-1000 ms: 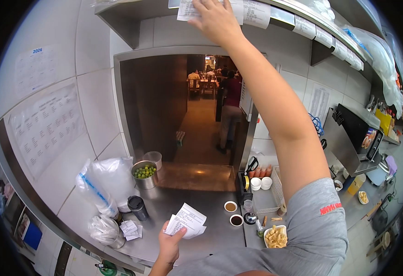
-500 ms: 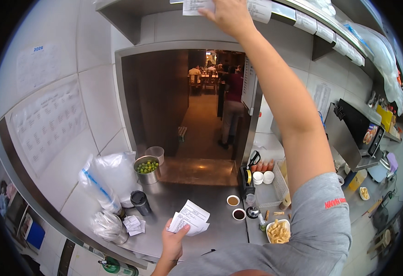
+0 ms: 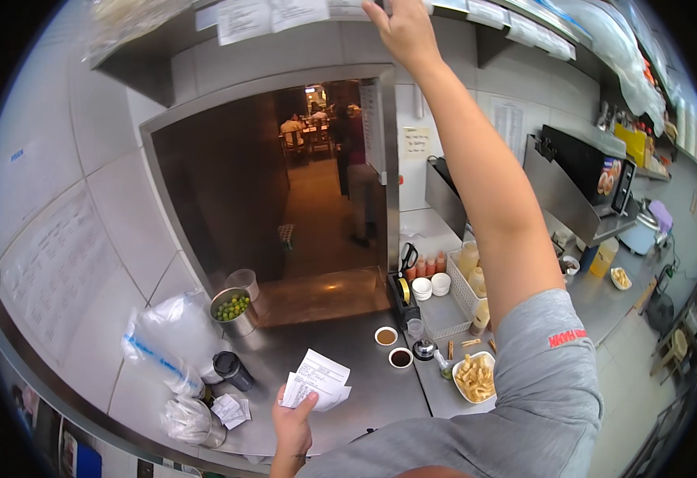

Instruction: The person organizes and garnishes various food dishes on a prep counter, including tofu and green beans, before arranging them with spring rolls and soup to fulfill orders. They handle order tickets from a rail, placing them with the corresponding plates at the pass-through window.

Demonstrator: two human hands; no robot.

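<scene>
My left hand [image 3: 293,422] is closed on a few printed paper slips [image 3: 321,378], fanned out over the steel counter [image 3: 277,342], thumb on top. My right hand [image 3: 409,36] reaches up to the shelf edge, where more slips [image 3: 299,11] hang in a row. One of its digits sticks out to the side; the upper frame edge cuts off the rest, and no held slip shows in it. Left of the held slips stand a black tumbler [image 3: 232,370] and a small pile of crumpled slips [image 3: 231,409].
Two sauce cups [image 3: 400,358], a call bell [image 3: 424,349] and a bowl of fries [image 3: 473,378] sit at the right. A metal pot of green citrus fruits [image 3: 233,311] stands by the pass-through opening. Plastic bags [image 3: 177,331] lie along the left wall.
The view has swung to the right and tilted. My right hand stays raised at the shelf, now apart from the slip it touched. My left hand still holds its slips.
</scene>
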